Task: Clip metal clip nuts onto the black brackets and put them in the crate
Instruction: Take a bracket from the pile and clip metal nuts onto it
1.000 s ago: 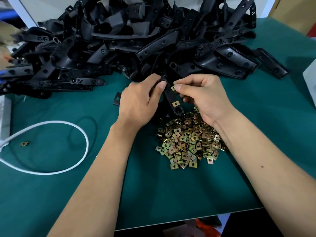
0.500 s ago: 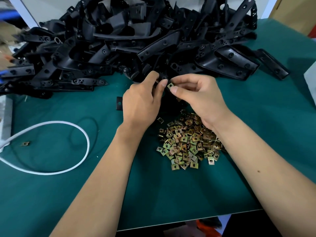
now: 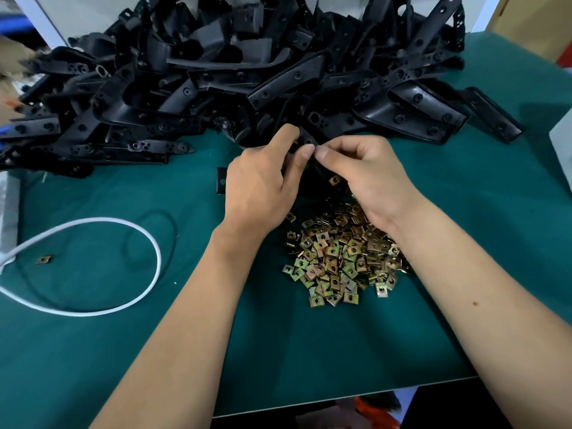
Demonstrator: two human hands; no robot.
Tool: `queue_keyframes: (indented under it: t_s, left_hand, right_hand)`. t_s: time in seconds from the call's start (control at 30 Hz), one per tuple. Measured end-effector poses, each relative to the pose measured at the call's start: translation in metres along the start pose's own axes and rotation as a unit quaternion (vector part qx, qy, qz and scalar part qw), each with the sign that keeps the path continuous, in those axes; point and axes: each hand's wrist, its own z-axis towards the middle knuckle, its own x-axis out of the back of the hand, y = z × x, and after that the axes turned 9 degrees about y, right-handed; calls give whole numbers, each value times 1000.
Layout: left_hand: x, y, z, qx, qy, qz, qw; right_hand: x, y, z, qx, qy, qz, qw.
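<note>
My left hand [image 3: 260, 187] grips a black bracket [image 3: 312, 178] held over the green table, mostly hidden behind both hands; one end [image 3: 221, 180] pokes out to the left. A clip nut [image 3: 335, 180] sits clipped on the bracket below my right fingers. My right hand [image 3: 365, 178] pinches at the bracket's top end, thumb tip touching my left thumb tip; whatever it pinches is hidden. A loose heap of brass-coloured clip nuts [image 3: 343, 258] lies just below my hands. No crate is in view.
A big pile of black brackets [image 3: 235, 75] fills the back of the green table [image 3: 93, 351]. A white cable loop [image 3: 130, 236] and a stray clip nut [image 3: 45, 259] lie at the left. A white box edge [image 3: 561, 144] stands at the right.
Both hands rose slightly and closed together; the clip nut seen between my right fingertips is now hidden, and my thumbs now touch at the bracket's top.
</note>
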Motion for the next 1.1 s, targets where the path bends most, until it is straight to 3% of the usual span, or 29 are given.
queue_keyframes:
  t_s: [0.13,0.37,0.57,0.63,0.77,0.97,1.1]
  left_hand:
    - [-1,1,0,4,-27,-2,1000]
    - [-5,3,-2,20,-110,-80,991]
    - [-7,7,-3,-4,-81,-25,996]
    - [-4,4,-1,-15,-68,-9,998]
    - [1,-7,1,20,-70,-20,997]
    - [-2,-6,-1,58,-100,-46,992]
    - [-2,-5,-2,56,-93,-45,993]
  right_hand:
    - [-5,0,0,32,41,-52,997]
    - [-6,-2,-2,44,73,-33,996]
    - [-2,-5,0,-12,40,39,998]
    - [4,-6,4,-35,63,84,994]
    - [10,-5,9,-70,64,114,989]
    - [-4,-1,2,-41,51,113,991]
    - [-4,0,2,-28,90,105,990]
